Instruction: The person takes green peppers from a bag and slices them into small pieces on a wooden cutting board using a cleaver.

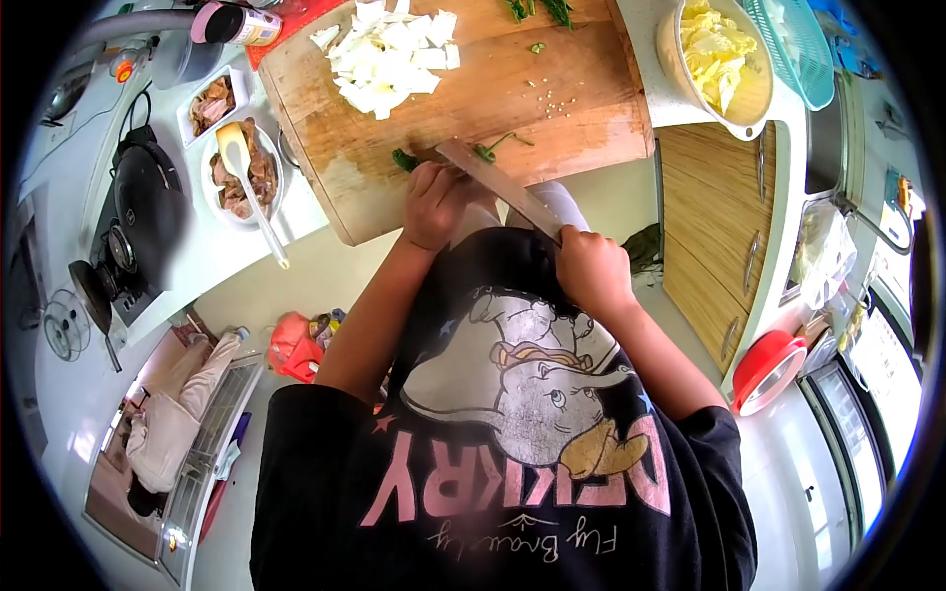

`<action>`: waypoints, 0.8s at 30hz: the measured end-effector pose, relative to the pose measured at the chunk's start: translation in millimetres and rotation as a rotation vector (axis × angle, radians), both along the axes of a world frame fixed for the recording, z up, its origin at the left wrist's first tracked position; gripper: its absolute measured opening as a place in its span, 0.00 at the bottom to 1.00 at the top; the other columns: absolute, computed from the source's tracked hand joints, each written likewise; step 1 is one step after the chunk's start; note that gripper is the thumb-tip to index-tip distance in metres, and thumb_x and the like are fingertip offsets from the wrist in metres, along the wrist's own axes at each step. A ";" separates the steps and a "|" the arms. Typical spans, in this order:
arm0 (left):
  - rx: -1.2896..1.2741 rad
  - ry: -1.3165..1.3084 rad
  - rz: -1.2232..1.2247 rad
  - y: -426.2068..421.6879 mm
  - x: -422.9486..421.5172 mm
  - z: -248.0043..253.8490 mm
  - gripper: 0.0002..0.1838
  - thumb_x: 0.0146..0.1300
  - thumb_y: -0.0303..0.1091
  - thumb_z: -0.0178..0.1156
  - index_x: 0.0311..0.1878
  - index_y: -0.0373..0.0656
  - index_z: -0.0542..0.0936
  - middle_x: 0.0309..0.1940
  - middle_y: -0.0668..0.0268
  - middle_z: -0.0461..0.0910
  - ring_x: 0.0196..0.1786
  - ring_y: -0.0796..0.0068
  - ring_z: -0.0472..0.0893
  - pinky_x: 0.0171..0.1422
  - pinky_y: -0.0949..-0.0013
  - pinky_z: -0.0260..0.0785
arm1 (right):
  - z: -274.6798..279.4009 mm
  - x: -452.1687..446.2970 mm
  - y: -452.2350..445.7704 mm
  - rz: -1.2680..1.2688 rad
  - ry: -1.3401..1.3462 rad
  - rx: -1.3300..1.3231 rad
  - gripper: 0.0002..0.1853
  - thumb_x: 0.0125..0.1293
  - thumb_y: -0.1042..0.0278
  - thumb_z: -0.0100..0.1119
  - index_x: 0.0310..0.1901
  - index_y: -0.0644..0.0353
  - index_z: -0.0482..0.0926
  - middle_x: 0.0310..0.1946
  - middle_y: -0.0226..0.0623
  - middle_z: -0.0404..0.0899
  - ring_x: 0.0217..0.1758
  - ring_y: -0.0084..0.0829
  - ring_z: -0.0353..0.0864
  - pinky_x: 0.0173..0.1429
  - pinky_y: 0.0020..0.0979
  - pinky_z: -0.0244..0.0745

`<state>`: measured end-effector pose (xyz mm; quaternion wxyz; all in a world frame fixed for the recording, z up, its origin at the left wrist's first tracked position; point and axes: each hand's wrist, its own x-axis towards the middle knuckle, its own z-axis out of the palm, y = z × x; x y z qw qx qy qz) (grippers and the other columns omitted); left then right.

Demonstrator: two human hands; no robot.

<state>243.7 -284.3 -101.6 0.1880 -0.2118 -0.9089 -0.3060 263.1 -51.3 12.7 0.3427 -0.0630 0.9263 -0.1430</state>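
On the wooden cutting board (493,59), my left hand (437,202) is closed at the near edge, its fingers curled beside a dark green vegetable piece (404,160). The knife (498,182) is in my right hand (593,268), wrapped round its handle; the blade slants up and left, its tip close to my left fingers. Just past the blade lie thin green stems (507,147). A pile of chopped white vegetable (389,57) covers the board's upper left. Leafy green bits (540,10) and small pale crumbs (552,98) are farther back.
To the left stand a bowl of meat with a spoon (273,212), a small white dish of meat (212,102), a lidded jar (236,25) and a black pan (148,212). At right are a bowl of yellow leaves (759,91) and a teal basket (813,69). A seated person (163,433) shows lower left.
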 end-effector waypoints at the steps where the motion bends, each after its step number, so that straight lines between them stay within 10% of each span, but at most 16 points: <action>1: 0.022 -0.007 -0.006 0.2 0.5 0.4 0.10 0.45 0.27 0.70 0.34 0.39 0.84 0.40 0.61 0.82 0.43 0.57 0.79 0.47 0.58 0.71 | 0.5 0.0 0.0 -0.003 -0.009 0.001 0.06 0.62 0.69 0.55 0.30 0.61 0.76 0.25 0.49 0.82 0.27 0.53 0.84 0.34 0.48 0.80; 24: 0.031 -0.106 0.215 -6.1 -20.5 35.3 0.13 0.54 0.32 0.72 0.43 0.46 0.82 0.45 0.68 0.81 0.51 0.62 0.77 0.59 0.56 0.63 | 2.9 -38.8 21.1 -0.550 0.140 -0.410 0.16 0.68 0.61 0.64 0.40 0.70 0.81 0.27 0.58 0.80 0.30 0.56 0.81 0.36 0.43 0.75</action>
